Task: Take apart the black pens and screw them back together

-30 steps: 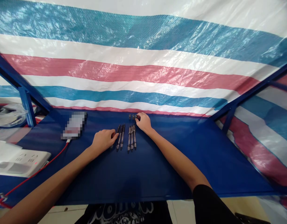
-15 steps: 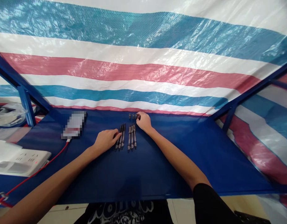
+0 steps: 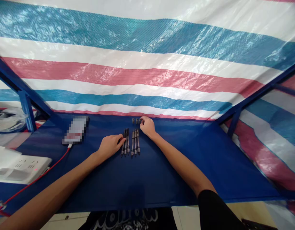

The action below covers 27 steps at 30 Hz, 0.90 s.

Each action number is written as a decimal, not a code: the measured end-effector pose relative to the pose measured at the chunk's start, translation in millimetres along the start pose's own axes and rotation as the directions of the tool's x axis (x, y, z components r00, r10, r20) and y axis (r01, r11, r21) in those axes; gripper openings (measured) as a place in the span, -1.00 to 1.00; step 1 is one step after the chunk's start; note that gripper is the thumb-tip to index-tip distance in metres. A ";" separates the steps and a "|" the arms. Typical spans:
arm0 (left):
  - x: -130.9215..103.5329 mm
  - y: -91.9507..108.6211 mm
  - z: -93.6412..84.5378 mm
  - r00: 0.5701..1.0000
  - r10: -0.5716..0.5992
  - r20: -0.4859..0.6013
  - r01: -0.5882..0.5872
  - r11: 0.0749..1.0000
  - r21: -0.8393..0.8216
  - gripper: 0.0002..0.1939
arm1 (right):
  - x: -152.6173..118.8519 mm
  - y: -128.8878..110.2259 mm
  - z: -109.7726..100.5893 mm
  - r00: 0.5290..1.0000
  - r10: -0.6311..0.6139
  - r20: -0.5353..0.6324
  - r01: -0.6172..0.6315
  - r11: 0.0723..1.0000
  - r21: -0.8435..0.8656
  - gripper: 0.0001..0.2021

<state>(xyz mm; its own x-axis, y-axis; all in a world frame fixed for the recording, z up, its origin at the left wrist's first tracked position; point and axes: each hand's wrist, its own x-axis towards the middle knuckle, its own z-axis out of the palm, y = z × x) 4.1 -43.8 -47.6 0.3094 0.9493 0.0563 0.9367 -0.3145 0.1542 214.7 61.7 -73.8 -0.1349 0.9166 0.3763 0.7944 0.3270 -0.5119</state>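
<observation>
Two groups of three dark pens with clear lower parts lie on the blue table [image 3: 162, 179], the left pens [image 3: 128, 145] and the right pens [image 3: 135, 143] side by side. My left hand [image 3: 111, 144] rests beside the left group, its fingers bent together at the outermost pen. Above the right group, three small grey-black pieces [image 3: 137, 121] stand in a short row near the back edge. My right hand [image 3: 147, 126] is closed at the rightmost piece, its fingertips touching it and partly covering it.
A blurred-out phone [image 3: 76, 129] on a red cable [image 3: 57, 161] lies at the left. A white power strip [image 3: 29, 166] sits at the left edge. Blue frame bars [image 3: 26, 110] slope up at both sides, and a striped sheet [image 3: 138, 76] hangs behind the table.
The left pens now lie straighter, their lower ends shifted right, and my left hand has moved slightly right. My right hand stays at the rightmost small piece. The view has tilted slightly.
</observation>
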 end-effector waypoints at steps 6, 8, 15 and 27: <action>3.1 3.3 -5.0 0.993 -0.117 -0.001 0.117 0.993 -0.018 -0.64 | -10.4 -11.2 -15.1 0.996 0.043 -0.078 -0.036 0.996 0.079 -0.75; 4.9 5.4 -5.1 0.990 -0.143 -0.004 0.143 0.990 -0.017 -0.67 | -24.9 -23.8 -23.5 0.999 -0.034 -0.038 0.037 0.996 0.081 -0.79; 9.9 18.0 10.3 0.999 0.016 -0.037 -0.015 0.999 0.036 -0.74 | -71.7 -58.8 -38.0 0.922 -0.120 0.369 0.193 0.967 -0.169 -0.71; 28.8 39.0 11.1 0.991 0.136 0.001 -0.136 0.990 0.034 -0.73 | -75.8 -42.0 -49.9 0.935 0.014 0.355 0.090 0.957 -0.275 -0.69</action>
<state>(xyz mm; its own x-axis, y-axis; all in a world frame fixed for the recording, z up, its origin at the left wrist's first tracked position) 51.3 -28.7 -50.9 0.4342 0.8976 0.0754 0.8909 -0.4403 0.1116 221.1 -32.9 -42.3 -0.3256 0.9429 0.0703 0.9109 0.3327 -0.2439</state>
